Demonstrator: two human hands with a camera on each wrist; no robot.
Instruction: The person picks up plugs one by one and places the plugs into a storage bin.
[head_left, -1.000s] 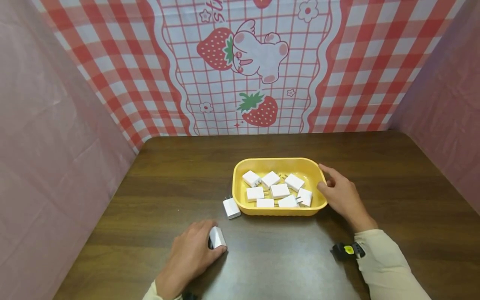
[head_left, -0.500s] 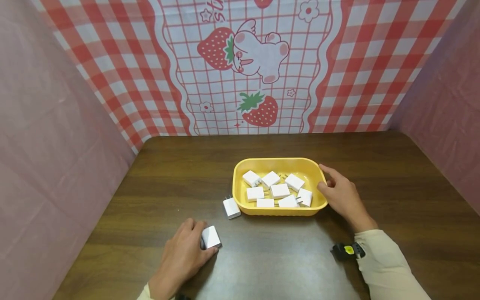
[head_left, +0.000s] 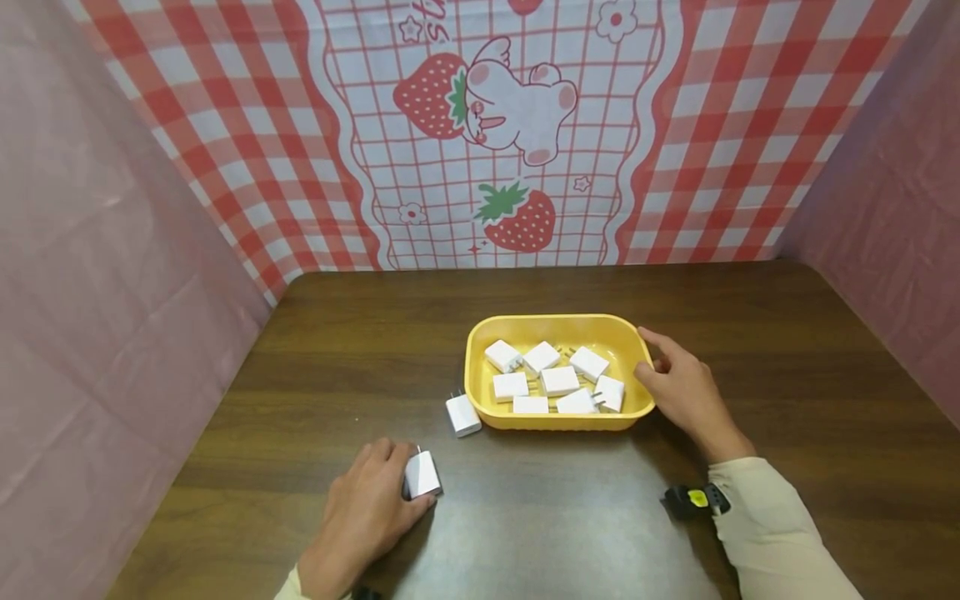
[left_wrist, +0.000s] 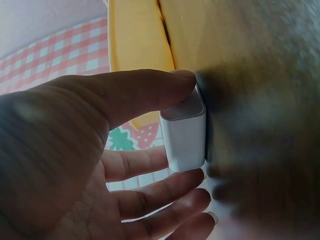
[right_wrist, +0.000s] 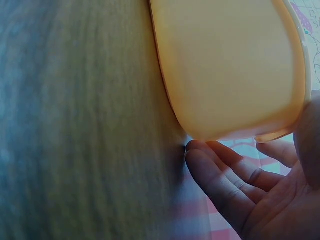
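Note:
My left hand (head_left: 367, 504) is low over the table's near left part, thumb and fingers on either side of a white charger plug (head_left: 424, 475). In the left wrist view, the thumb presses one end of that plug (left_wrist: 185, 140) and fingertips meet its other end, close against the wood. A metal prong shows at its far side. My right hand (head_left: 686, 396) holds the right end of a yellow tray (head_left: 558, 423), thumb over the rim. In the right wrist view, its other fingers (right_wrist: 220, 185) lie by the tray's outer wall. Several white plugs (head_left: 559, 382) lie inside.
Another white plug (head_left: 463, 415) lies on the brown wooden table (head_left: 360, 350), close to the tray's left corner, prongs facing away. A red checked cloth (head_left: 525, 125) hangs behind the table, with pink cloth (head_left: 112, 250) at the sides.
My left hand has drawn back slightly left with its plug, which has turned so that its broad face is up and a prong shows. The right hand and the tray have stayed put.

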